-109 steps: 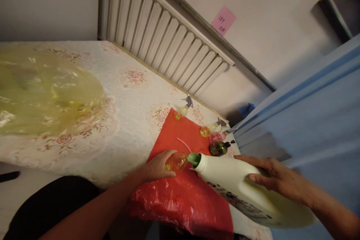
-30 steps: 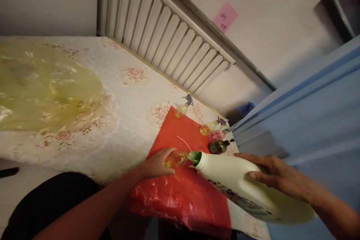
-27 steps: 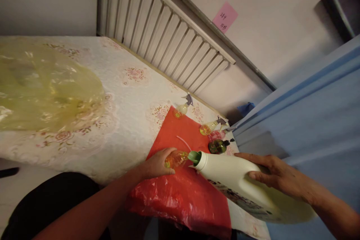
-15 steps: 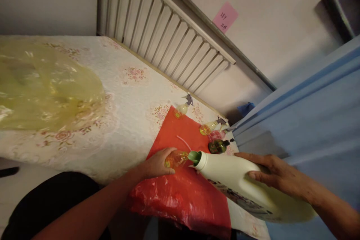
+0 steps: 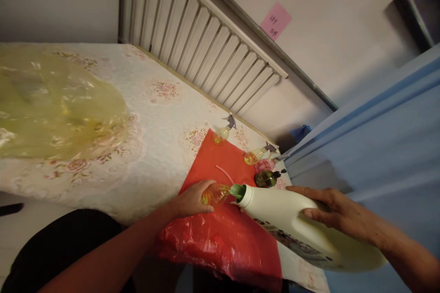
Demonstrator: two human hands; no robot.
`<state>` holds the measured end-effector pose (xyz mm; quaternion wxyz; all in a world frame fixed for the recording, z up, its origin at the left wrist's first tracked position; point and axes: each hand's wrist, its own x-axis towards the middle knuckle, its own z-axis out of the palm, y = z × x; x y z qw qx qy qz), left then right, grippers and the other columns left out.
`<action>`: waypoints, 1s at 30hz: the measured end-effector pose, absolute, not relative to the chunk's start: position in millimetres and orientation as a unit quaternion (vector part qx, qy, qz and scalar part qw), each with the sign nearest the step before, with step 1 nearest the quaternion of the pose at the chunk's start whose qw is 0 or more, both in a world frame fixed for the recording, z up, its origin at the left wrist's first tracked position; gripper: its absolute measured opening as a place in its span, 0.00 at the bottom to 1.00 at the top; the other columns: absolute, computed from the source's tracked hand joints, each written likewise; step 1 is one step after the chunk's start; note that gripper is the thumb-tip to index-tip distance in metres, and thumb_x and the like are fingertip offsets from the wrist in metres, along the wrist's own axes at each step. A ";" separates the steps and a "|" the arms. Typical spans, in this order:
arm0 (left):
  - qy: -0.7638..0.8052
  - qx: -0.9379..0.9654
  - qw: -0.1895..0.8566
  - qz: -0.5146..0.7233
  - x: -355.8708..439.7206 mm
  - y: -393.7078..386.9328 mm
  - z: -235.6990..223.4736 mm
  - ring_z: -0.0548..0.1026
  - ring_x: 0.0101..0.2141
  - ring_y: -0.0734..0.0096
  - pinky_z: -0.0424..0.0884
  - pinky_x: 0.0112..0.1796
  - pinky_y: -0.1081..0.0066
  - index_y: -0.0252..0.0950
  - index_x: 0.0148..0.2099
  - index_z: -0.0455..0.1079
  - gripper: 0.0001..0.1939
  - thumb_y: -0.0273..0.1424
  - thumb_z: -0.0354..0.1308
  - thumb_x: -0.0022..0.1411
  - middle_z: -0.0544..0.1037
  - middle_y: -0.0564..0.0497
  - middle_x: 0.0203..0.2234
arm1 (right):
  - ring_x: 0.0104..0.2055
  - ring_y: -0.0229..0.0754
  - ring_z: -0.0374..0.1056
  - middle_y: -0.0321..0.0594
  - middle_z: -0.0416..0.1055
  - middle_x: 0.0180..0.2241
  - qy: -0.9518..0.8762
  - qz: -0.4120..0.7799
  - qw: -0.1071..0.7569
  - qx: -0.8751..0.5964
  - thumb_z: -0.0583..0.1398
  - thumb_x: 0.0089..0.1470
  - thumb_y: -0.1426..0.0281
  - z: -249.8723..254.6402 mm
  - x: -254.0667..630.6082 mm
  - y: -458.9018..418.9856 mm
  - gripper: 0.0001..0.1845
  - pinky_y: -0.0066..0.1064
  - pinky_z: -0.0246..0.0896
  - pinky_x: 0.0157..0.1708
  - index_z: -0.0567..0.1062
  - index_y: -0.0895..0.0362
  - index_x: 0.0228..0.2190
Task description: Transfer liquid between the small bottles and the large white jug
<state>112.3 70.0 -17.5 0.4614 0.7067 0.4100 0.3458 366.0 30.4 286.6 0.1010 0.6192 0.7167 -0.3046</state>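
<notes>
My left hand (image 5: 195, 200) is wrapped round a small clear bottle (image 5: 218, 193), whose neck points at the spout of a big jug. That jug (image 5: 285, 210) is pale green-white plastic, tilted toward the bottle, with a green spout (image 5: 237, 191) in its mouth. My right hand (image 5: 338, 213) grips the jug's upper side, thumb and fingers closed on it. Spout and bottle neck meet or nearly so; any flow of liquid is too small to make out. Beneath them lies a red plastic sheet (image 5: 220, 155) with a thin pink tube (image 5: 224, 173) on it.
Two spray bottles (image 5: 222, 135) (image 5: 256, 156) and a dark green pump bottle (image 5: 266, 178) stand near the table's back edge, by a pinkish item (image 5: 265, 165). A yellow plastic bag (image 5: 62, 105) covers the left of the flowered tablecloth (image 5: 161, 146). A radiator (image 5: 202, 32) and blue curtain (image 5: 371, 146) border the table.
The view has shifted slightly since the oldest frame. Both hands keep the same hold on the small bottle and the tilted jug; over the last second nothing visibly moves.
</notes>
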 end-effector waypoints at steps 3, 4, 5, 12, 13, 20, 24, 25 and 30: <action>0.410 0.706 0.461 0.347 112.9 70.5 -19.6 0.64 0.59 0.52 0.61 0.58 0.57 0.42 0.62 0.56 0.42 0.35 0.65 0.44 0.67 0.46 0.59 | 0.49 0.57 0.71 0.43 0.75 0.49 0.720 -0.298 0.102 0.618 0.58 0.55 0.54 284.6 370.5 30.8 0.31 0.39 0.70 0.46 0.66 0.51 0.58; 0.410 0.706 0.461 0.348 113.1 70.7 -20.3 0.64 0.59 0.52 0.60 0.58 0.57 0.42 0.62 0.56 0.42 0.35 0.65 0.44 0.67 0.46 0.59 | 0.49 0.57 0.71 0.43 0.75 0.49 0.720 -0.298 0.101 0.618 0.58 0.55 0.54 283.8 372.1 30.9 0.31 0.40 0.69 0.46 0.66 0.51 0.58; 0.409 0.706 0.461 0.348 113.2 70.7 -20.8 0.64 0.59 0.52 0.60 0.58 0.57 0.42 0.62 0.56 0.42 0.35 0.65 0.44 0.67 0.46 0.59 | 0.49 0.57 0.71 0.43 0.75 0.49 0.720 -0.300 0.099 0.618 0.58 0.55 0.54 283.1 373.4 31.0 0.31 0.41 0.69 0.47 0.66 0.51 0.58; 0.408 0.706 0.461 0.350 112.8 70.6 -21.0 0.63 0.59 0.54 0.59 0.59 0.57 0.41 0.62 0.56 0.42 0.35 0.65 0.44 0.66 0.45 0.60 | 0.48 0.55 0.72 0.42 0.75 0.50 0.716 -0.302 0.099 0.621 0.58 0.55 0.55 283.1 374.0 30.6 0.31 0.41 0.69 0.47 0.66 0.50 0.58; 0.408 0.706 0.461 0.349 112.8 70.7 -21.2 0.63 0.59 0.54 0.59 0.59 0.57 0.41 0.62 0.56 0.42 0.35 0.65 0.44 0.66 0.45 0.59 | 0.49 0.55 0.72 0.42 0.75 0.50 0.717 -0.301 0.098 0.621 0.58 0.55 0.55 283.3 373.6 30.6 0.31 0.41 0.69 0.47 0.66 0.50 0.58; 0.407 0.706 0.462 0.349 113.8 71.8 -23.9 0.63 0.60 0.53 0.59 0.59 0.57 0.41 0.62 0.56 0.42 0.36 0.66 0.45 0.65 0.45 0.60 | 0.49 0.56 0.71 0.41 0.76 0.48 0.713 -0.310 0.098 0.621 0.58 0.55 0.55 283.6 372.1 31.7 0.31 0.39 0.70 0.45 0.66 0.50 0.58; 0.406 0.706 0.462 0.351 113.6 71.7 -23.7 0.64 0.59 0.53 0.59 0.59 0.58 0.40 0.62 0.57 0.42 0.35 0.66 0.44 0.66 0.45 0.60 | 0.48 0.56 0.72 0.41 0.75 0.49 0.716 -0.314 0.095 0.616 0.59 0.54 0.55 284.2 372.0 32.0 0.31 0.40 0.70 0.46 0.67 0.49 0.58; 0.405 0.706 0.462 0.352 113.5 71.6 -23.5 0.64 0.59 0.53 0.60 0.59 0.59 0.40 0.62 0.57 0.42 0.35 0.66 0.44 0.67 0.45 0.59 | 0.48 0.56 0.72 0.41 0.75 0.49 0.716 -0.313 0.095 0.616 0.59 0.54 0.55 284.5 371.6 31.9 0.31 0.40 0.70 0.46 0.67 0.49 0.58; 0.406 0.706 0.461 0.354 113.5 71.3 -23.4 0.64 0.59 0.53 0.60 0.59 0.58 0.40 0.62 0.57 0.42 0.35 0.65 0.45 0.66 0.44 0.60 | 0.48 0.57 0.72 0.43 0.76 0.48 0.711 -0.310 0.104 0.622 0.58 0.55 0.54 286.3 368.0 31.3 0.32 0.39 0.70 0.45 0.66 0.51 0.59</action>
